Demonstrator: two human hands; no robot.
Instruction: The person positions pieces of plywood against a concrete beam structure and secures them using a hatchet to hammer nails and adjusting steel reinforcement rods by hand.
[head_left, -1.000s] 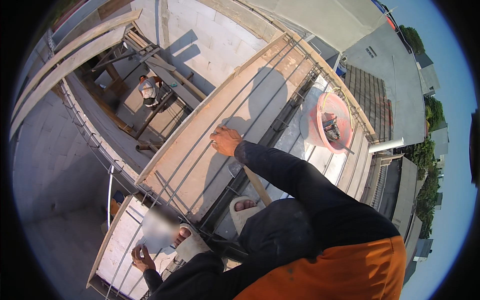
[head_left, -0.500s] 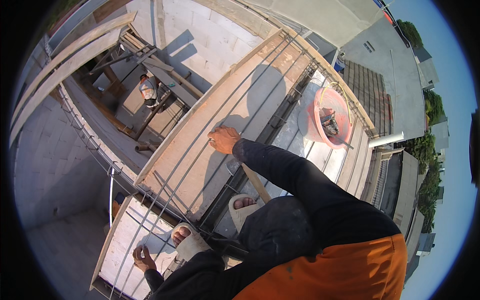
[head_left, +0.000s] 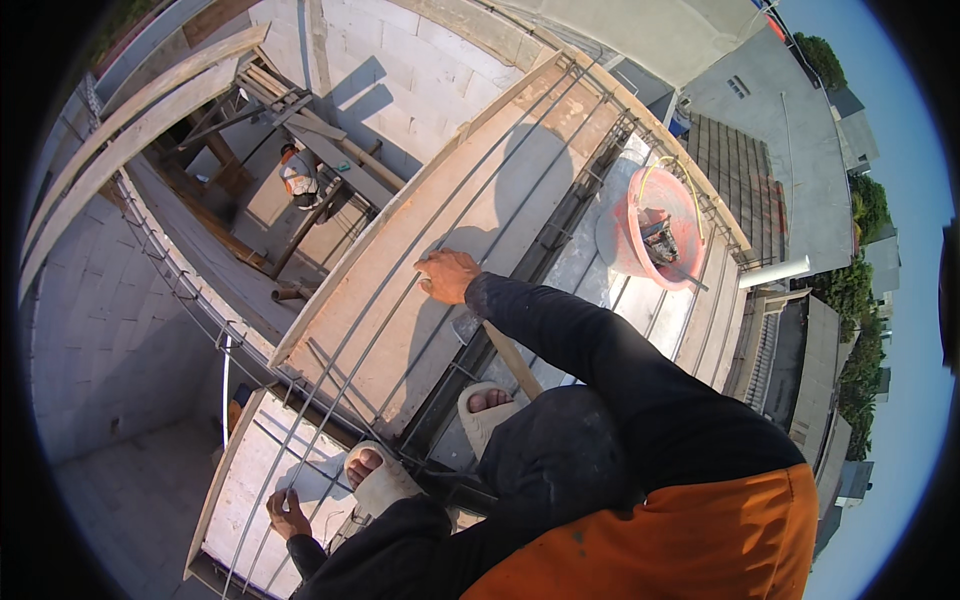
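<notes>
My right hand (head_left: 447,277) is closed around a long thin steel bar (head_left: 385,330) over the wooden formwork panel (head_left: 470,195). Lower left, my left hand (head_left: 287,515) has curled fingers on a steel bar above the pale board (head_left: 232,492). The bars run diagonally, side by side, from the far edge down to this board. Below my right forearm, a tool with a wooden handle (head_left: 512,362) and a grey metal head leans beside my sandalled foot (head_left: 487,402). My other foot (head_left: 375,475) rests near the left hand.
A pink bucket (head_left: 665,225) with dark items inside stands to the right on metal sheeting. A dark slot with rebar (head_left: 545,258) splits the deck. Left of the panel edge is a deep drop, where another person (head_left: 299,178) works below. A white pipe (head_left: 775,272) juts out at right.
My hands keep almost the same places on the bars. The person below has leaned slightly; the view has shifted a little.
</notes>
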